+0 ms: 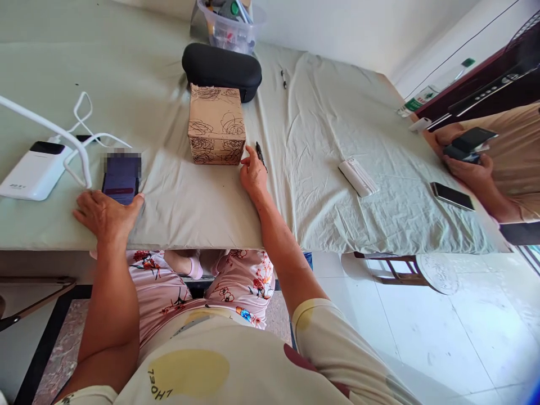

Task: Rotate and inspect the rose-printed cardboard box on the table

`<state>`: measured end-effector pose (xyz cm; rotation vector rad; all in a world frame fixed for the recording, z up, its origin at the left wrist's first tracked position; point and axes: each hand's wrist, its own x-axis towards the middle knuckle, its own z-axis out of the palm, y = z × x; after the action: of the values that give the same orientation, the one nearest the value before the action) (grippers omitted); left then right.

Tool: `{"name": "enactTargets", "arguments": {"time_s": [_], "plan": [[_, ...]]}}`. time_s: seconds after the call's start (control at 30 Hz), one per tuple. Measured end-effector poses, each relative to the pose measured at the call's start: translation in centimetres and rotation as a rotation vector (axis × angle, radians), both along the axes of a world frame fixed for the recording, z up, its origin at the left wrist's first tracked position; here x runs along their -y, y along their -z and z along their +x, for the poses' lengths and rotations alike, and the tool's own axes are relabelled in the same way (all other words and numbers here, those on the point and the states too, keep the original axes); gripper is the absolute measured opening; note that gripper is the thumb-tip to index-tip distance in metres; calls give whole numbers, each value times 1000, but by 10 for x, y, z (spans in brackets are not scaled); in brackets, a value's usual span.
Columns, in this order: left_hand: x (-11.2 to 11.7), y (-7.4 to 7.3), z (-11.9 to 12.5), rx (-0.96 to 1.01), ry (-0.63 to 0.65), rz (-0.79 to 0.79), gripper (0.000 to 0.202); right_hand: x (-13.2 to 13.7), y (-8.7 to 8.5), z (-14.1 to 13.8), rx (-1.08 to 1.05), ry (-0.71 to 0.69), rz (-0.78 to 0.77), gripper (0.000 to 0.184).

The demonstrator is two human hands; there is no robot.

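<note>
My left hand lies over the lower end of a dark smartphone, its fingers spread on the left and the thumb at the phone's right edge. The top of the phone is blurred out. A cardboard box with black scribbled swirls stands in the middle of the table. At its lower right corner rests my right hand, fingers loosely extended, the index finger near or touching the box. A black pen lies just to the right of that hand, partly hidden by it.
Behind the box are a black case and a clear plastic tub. A white power bank with cables lies left. To the right are a white packet, another phone and a person's hand holding a dark device.
</note>
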<state>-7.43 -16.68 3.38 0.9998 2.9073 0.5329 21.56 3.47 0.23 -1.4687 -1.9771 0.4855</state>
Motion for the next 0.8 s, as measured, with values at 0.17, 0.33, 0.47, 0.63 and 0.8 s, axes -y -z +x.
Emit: {"name": "enactTargets", "arguments": {"time_s": [0.17,0.33,0.47,0.63,0.8], "plan": [[-1,9,6,26,5,124,93,11,-20,0,53,111,-139,41],[16,18,17,98,21,295,80,21,-36,-2,132,148,-229,35],[29,23,39,277,-9,435,74,22,-40,-2,158,151,-264,31],[11,31,81,639,177,780,72,23,-37,0,22,-154,-266,21],[-25,28,118,709,235,901,72,33,-35,-5,-237,-821,-703,45]]}}
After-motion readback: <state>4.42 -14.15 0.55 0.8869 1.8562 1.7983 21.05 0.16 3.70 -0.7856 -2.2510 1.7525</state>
